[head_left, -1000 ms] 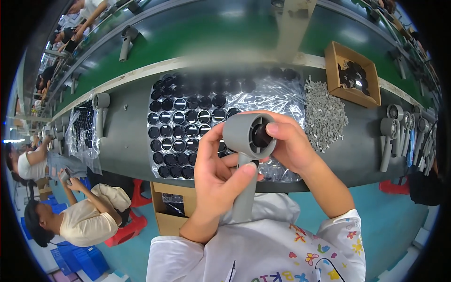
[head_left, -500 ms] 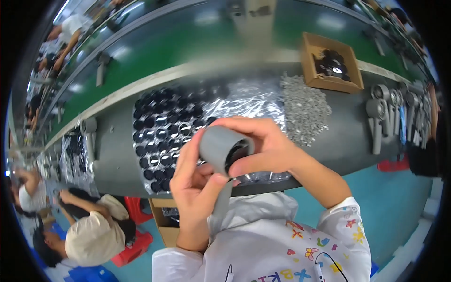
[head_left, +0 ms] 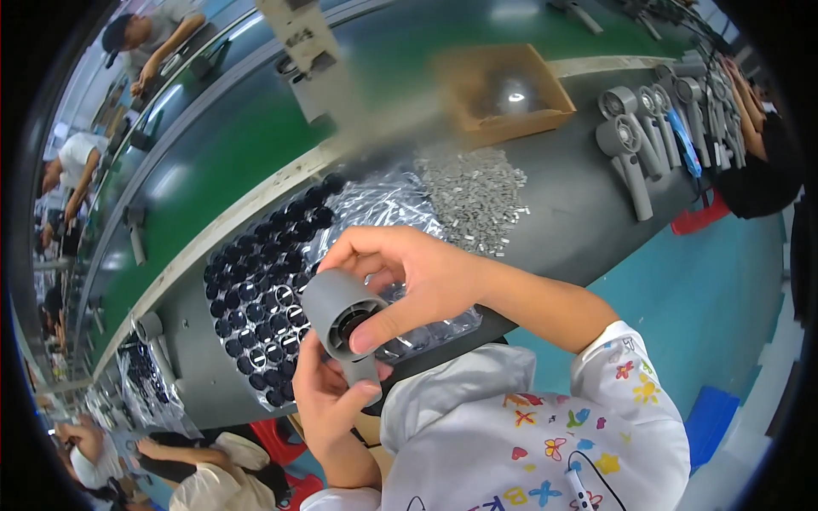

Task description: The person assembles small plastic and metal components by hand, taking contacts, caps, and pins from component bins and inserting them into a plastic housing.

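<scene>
A grey handheld fan [head_left: 345, 298] is between my hands, its round head tilted with the opening towards me. Ribs and a dark round part show inside that opening. My left hand [head_left: 328, 409] is closed around the fan's handle just below the head. My right hand [head_left: 426, 277] grips the head from the right, its thumb pressed at the opening and its fingers over the far side. Behind the hands, rows of round black caps [head_left: 256, 315] lie on clear plastic film [head_left: 383, 200] on the dark table.
A heap of small grey parts [head_left: 477, 192] lies beyond my right hand. Behind it stands a cardboard box [head_left: 545, 94]. More grey fans [head_left: 626, 153] and a slim blue thing [head_left: 684, 143] are at the right. Co-workers sit left and right; a green conveyor [head_left: 230, 162] runs behind.
My view has turned, so the table now slants. The fan and both hands sit further left in the picture. The fan's opening faces me more, showing its ribs; both hands keep hold.
</scene>
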Motion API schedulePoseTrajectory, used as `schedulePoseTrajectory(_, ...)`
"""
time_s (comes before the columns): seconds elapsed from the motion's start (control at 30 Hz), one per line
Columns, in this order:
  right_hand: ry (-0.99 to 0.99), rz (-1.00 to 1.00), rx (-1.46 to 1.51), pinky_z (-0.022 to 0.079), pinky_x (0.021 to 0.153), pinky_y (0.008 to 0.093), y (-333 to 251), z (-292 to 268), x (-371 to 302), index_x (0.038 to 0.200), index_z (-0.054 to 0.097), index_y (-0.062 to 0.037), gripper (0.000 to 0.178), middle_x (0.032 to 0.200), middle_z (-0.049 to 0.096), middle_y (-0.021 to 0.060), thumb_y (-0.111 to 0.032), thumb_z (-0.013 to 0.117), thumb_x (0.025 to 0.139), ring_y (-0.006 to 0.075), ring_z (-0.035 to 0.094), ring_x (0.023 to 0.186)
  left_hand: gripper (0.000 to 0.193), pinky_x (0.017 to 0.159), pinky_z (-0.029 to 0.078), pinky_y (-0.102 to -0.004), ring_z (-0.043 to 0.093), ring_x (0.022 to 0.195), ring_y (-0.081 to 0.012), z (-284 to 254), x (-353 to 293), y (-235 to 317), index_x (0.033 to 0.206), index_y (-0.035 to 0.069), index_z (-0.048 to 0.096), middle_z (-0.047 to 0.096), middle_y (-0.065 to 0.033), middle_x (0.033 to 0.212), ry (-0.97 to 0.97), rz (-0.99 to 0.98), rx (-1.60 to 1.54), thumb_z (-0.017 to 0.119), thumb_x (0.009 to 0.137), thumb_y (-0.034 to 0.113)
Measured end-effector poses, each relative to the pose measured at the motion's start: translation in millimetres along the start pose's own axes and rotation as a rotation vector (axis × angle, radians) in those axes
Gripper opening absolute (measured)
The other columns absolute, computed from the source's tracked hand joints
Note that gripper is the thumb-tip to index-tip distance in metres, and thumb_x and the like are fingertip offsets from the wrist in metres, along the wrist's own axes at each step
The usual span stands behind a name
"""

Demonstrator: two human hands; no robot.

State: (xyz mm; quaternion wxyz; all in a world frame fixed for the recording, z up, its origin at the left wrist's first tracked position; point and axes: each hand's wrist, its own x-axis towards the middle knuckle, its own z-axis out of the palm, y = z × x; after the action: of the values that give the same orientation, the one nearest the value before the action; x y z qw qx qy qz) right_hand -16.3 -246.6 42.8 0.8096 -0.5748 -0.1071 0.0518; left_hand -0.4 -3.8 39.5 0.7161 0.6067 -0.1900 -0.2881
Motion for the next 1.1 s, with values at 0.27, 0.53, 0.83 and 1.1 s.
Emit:
schedulePoseTrajectory(0.27,0.602,-0.125,-0.495,0.052,0.076,0.0249,-37.1,-53.0,-91.9,0.122,0.067,-0.0033,0.04,0.101,0.069,0.0026,-0.006,0.079,0.084,0.0097,0.066,0.086,0.058,0.042,0.054,-0.0333,0.067,0.051,-0.0254,-63.5,-2.0,19.0,0.114,-0.01,0.059,0.065,-0.0147,0.086,0.054,0.09,0.043,0.067,0.096,0.045)
schedulePoseTrajectory(0.53,0.962,-0.11,-1.059,0.042,0.062,0.0254,-4.4,-100.1,-151.8,0.097,0.075,-0.003,0.02,0.085,0.062,0.0025,0.0,0.075,0.076,0.0104,0.054,0.069,0.045,0.033,0.027,-0.0201,0.037,0.037,-0.0059,-93.9,152.3,53.6,0.119,0.001,0.061,0.064,-0.0049,0.083,0.235,-0.182,0.133,0.056,0.105,0.043)
schedulePoseTrajectory(0.83,0.87,-0.179,-1.102,0.044,0.063,0.0288,-5.3,-92.7,-141.5,0.089,0.071,-0.003,0.018,0.087,0.065,0.0057,-0.002,0.075,0.072,0.0166,0.054,0.069,0.036,0.047,0.044,-0.0202,0.053,0.06,-0.0081,-151.6,284.3,36.5,0.124,0.002,0.061,0.065,-0.0044,0.096,0.111,-0.285,0.075,0.07,0.1,0.029)
schedulePoseTrajectory(1.1,0.885,-0.119,-1.094,0.04,0.058,0.0241,-2.9,-97.3,-139.7,0.089,0.065,-0.0017,0.011,0.087,0.066,0.0047,0.001,0.071,0.08,0.0099,0.051,0.066,0.051,0.072,0.062,-0.0383,0.071,0.083,-0.0283,-125.8,300.7,45.2,0.13,-0.005,0.052,0.066,-0.0183,0.101,0.509,-0.123,0.688,0.073,0.091,0.02)
